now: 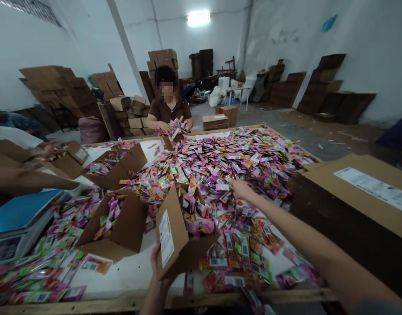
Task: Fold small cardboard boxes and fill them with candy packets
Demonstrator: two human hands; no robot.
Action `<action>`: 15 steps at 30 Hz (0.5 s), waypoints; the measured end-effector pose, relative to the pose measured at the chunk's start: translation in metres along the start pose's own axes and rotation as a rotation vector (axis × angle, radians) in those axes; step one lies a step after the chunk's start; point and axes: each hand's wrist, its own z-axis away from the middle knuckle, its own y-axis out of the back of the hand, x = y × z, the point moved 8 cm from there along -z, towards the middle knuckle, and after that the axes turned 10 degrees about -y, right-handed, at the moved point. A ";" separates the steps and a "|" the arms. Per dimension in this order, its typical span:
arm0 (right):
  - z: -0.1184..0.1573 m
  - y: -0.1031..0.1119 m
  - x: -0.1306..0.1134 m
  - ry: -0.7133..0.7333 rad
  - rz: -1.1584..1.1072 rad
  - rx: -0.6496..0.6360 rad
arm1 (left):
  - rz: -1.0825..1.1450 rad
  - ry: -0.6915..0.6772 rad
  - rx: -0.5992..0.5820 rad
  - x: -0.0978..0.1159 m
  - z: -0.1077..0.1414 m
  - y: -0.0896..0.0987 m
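Left hand point(157, 276): grip clasping the lower side of one open carton point(180, 236), part-filled, at the bench's point(131, 275) six o'clock. Right hand point(242, 190): at the heaped packets point(233, 157), carton's two o'clock; whether grip pinches one, cannot tell. Second box point(131, 223): carton's nine o'clock. Co-worker point(171, 111): twelve o'clock, packets in hands.
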 end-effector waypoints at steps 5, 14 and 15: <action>0.036 0.096 -0.039 0.197 -0.018 0.169 | 0.005 -0.021 -0.036 -0.010 -0.016 -0.026; 0.105 0.080 -0.119 0.695 -0.371 -0.194 | 0.057 0.036 -0.188 -0.033 -0.027 -0.057; 0.104 0.076 -0.119 0.691 -0.378 -0.189 | 0.052 0.037 -0.185 -0.033 -0.026 -0.057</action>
